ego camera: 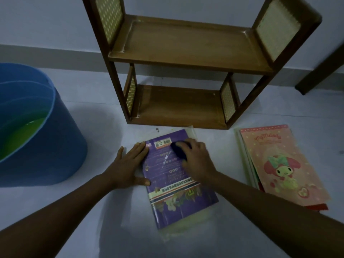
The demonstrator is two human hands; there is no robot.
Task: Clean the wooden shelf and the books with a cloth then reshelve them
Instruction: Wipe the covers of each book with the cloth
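While the flat purple paperback book [173, 175] lies on the pale floor [55, 229] just in front of the two-tier dark wooden shelf with woven side panels [186, 58], it is being wiped near its far end. A small dark wad of cloth [179, 150] is gripped in the curled fingers of the right hand [195, 159] and pressed onto the cover close to the barcode. The left hand [130, 163] is laid flat with fingers spread, its fingertips and thumb resting on the book's left edge, so that the book is steadied.

The long axis of the book runs from the shelf toward the person, slightly slanted, its near end further to the right. Most of the unwiped cover is judged to lie on the near side of the cloth, so the wiping stroke would be drawn back along that axis by the right hand, which is already over the book.

A pink illustrated book on a small stack [283, 164] is seen to the right, apart from the purple one. Both tiers of the shelf hold nothing.

A round blue plastic bucket [55, 146] stands at the left, well apart from the book; yellow-green liquid [24, 135] is held in it, well below the rim.
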